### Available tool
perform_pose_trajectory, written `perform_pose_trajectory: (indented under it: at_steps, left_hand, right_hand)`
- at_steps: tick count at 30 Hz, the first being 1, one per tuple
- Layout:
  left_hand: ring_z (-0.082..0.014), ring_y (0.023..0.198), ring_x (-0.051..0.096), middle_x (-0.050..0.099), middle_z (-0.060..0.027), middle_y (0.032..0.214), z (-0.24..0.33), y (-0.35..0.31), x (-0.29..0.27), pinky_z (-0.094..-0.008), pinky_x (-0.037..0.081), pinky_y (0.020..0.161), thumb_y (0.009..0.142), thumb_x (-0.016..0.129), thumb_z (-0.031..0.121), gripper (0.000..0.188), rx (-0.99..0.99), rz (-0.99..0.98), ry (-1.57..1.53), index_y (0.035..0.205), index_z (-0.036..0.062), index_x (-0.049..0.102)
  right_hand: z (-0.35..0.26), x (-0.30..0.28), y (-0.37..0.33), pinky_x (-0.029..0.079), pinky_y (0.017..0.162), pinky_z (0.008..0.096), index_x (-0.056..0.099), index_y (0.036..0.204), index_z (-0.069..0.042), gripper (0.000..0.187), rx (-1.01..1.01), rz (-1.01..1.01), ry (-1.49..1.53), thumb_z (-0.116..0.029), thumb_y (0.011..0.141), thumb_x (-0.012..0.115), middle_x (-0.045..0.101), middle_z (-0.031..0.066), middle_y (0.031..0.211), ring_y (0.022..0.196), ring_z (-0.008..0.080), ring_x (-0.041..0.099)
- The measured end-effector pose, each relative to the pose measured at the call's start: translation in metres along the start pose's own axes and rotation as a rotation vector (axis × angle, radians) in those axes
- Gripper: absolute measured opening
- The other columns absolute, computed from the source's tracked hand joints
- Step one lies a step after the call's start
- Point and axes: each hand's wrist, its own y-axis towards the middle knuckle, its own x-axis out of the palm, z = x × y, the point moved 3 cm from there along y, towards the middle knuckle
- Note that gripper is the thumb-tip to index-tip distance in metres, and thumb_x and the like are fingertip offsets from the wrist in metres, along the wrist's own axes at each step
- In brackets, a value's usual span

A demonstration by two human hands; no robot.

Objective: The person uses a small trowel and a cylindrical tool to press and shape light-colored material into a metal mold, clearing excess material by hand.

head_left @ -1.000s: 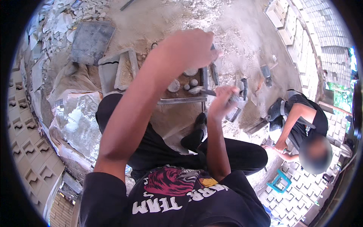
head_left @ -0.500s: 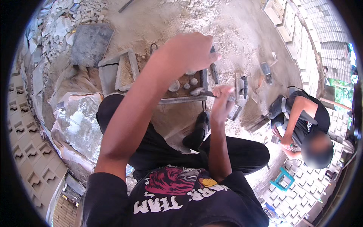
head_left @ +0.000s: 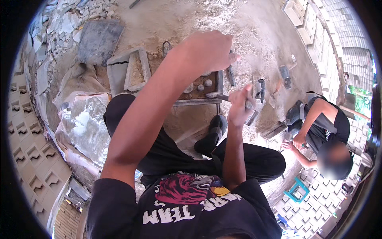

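Observation:
My right hand [head_left: 238, 104] is closed around a short tool [head_left: 217, 96] whose flat grey end points left. This end hovers over or rests on the near edge of a dark rectangular frame [head_left: 195, 102]; I cannot tell which. Farther off and raised, my left hand [head_left: 213, 49] has its fingers curled in and its thumb pointing right; whatever it grips is hidden. Round grey lumps [head_left: 207, 83] lie within the frame, partly covered by my left forearm. A dark bar [head_left: 230, 74] sits just below my left hand, beside the frame.
A grey box-like mould [head_left: 137, 69] and a dark flat slab [head_left: 99, 42] lie to the left. Pale powder fills an open sack [head_left: 85, 121] by my left knee. At right, another person [head_left: 318, 123] crouches near a teal stool [head_left: 296, 190]. Patterned blocks [head_left: 34, 151] line the left side.
The view has shifted slightly, so the surroundings sit a little farther right. Both hands stay in nearly the same pose, and the tool remains in my right hand.

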Motion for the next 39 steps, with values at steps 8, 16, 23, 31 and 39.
perform_pose_trajectory:
  at_steps: [8,16,23,31,39]
  left_hand:
    - [-0.0387,0.102,0.06,0.061,-0.026,0.108,-0.003,0.008,0.003,-0.0464,0.047,0.086,0.09,0.052,0.047,0.057,-0.004,0.023,-0.029,0.115,-0.0044,0.056]
    - [-0.0386,0.101,0.061,0.062,-0.0262,0.106,0.003,0.006,-0.002,-0.0463,0.048,0.085,0.09,0.053,0.045,0.056,0.009,-0.028,-0.057,0.113,-0.0055,0.057]
    - [-0.0391,0.1,0.061,0.063,-0.0259,0.104,-0.001,0.007,-0.003,-0.0457,0.048,0.086,0.09,0.053,0.044,0.056,0.008,-0.016,-0.051,0.113,-0.0065,0.057]
    - [-0.0389,0.099,0.061,0.063,-0.0255,0.102,0.003,0.009,-0.004,-0.0459,0.047,0.085,0.09,0.053,0.045,0.055,0.002,-0.011,-0.084,0.112,-0.0049,0.058]
    - [-0.0383,0.1,0.06,0.063,-0.0256,0.104,0.003,0.011,-0.001,-0.046,0.047,0.085,0.09,0.053,0.046,0.056,0.063,0.008,-0.046,0.114,-0.0052,0.056]
  right_hand:
    - [-0.013,0.013,-0.006,0.025,0.048,0.0261,0.037,0.055,-0.007,0.054,0.18,0.081,-0.087,-0.036,0.1,0.047,0.035,-0.0049,0.052,0.052,0.005,0.033]
    - [-0.011,0.004,0.006,0.025,0.048,0.0238,0.042,0.059,-0.01,0.049,0.088,0.0,-0.006,-0.034,0.101,0.044,0.036,-0.0051,0.052,0.051,0.0052,0.035]
    - [0.018,0.005,0.024,0.026,0.045,0.0246,0.039,0.055,-0.012,0.053,0.094,0.148,-0.088,-0.037,0.102,0.042,0.037,-0.0029,0.047,0.046,0.0062,0.034]
    - [0.031,0.003,0.025,0.023,0.041,0.0247,0.038,0.06,-0.013,0.047,-0.067,0.067,0.043,-0.033,0.102,0.042,0.041,-0.0039,0.051,0.042,0.0044,0.033]
    - [0.029,0.004,0.018,0.028,0.041,0.0235,0.042,0.062,-0.008,0.041,-0.094,0.147,0.192,-0.022,0.101,0.046,0.046,-0.0013,0.054,0.045,0.0045,0.037]
